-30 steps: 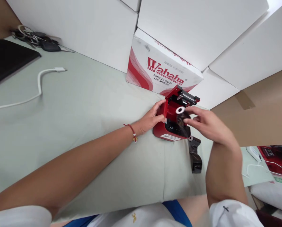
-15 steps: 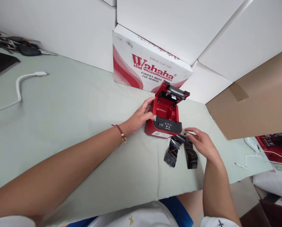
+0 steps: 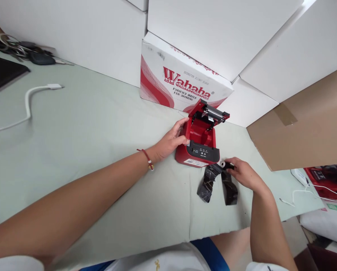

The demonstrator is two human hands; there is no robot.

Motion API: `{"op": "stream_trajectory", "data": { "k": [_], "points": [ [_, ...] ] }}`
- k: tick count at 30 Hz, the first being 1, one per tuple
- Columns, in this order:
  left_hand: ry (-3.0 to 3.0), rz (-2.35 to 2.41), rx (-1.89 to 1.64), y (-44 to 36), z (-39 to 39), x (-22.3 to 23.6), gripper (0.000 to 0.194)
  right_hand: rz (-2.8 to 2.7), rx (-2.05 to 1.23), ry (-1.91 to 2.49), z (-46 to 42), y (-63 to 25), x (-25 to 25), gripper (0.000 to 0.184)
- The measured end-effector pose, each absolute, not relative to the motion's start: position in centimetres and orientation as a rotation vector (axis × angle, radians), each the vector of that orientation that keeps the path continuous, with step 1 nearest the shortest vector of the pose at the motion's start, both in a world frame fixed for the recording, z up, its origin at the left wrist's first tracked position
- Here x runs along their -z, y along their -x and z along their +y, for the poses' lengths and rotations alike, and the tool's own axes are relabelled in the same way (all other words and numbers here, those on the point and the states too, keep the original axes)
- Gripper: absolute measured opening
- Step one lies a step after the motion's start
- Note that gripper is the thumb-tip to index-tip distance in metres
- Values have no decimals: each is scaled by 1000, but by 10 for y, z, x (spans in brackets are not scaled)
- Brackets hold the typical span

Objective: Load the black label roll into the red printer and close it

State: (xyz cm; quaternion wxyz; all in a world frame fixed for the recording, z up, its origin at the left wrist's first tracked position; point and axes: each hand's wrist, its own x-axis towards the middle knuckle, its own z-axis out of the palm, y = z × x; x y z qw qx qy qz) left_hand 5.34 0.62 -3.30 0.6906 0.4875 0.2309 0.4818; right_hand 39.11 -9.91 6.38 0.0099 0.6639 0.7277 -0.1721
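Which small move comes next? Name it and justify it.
Probably lift the dark roll toward the compartment of the red device: the right hand pinches that roll, the lid stands raised, and the left hand grips the device's side.

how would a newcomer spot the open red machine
Find the white carton with red Wahaha lettering on the pale green cloth. Before it stands a boxy red machine, left hand on its side. Unlike the glossy black strips alongside, it has a raised lid.
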Motion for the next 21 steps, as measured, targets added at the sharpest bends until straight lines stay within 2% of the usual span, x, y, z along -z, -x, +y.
{"op": "stream_trajectory", "data": {
  "k": [3, 5, 8, 11, 15, 18, 21],
  "points": [
    [-1092, 501, -1084, -54, 6, 34, 91, 2357, 704, -1765, -111, -381, -112, 25],
    [-1091, 488, -1080, -53, 6, 34, 91, 2486, 780, -1562, -117, -368, -150, 26],
    [-1085, 497, -1078, -53, 6, 32, 90, 2688, 640, -1523, -109, -339, -186, 31],
    [-1082, 498, -1081, -53, 6, 31, 89, 2745, 304, -1686, -79, -303, -178, 32],
    [-1091, 496, -1085, -54, 5, 30, 89, 2593, -53, -1785, -34, -258, -135, 31],
    [-1093, 517, -1083, -54, 4, 27, 91, 2405, -101, -1745, -15, -234, -116, 25],
    [-1072, 531, -1071, -54, 3, 24, 93, 2317, -59, -1699, -3, -220, -111, 29]
  ]
}}
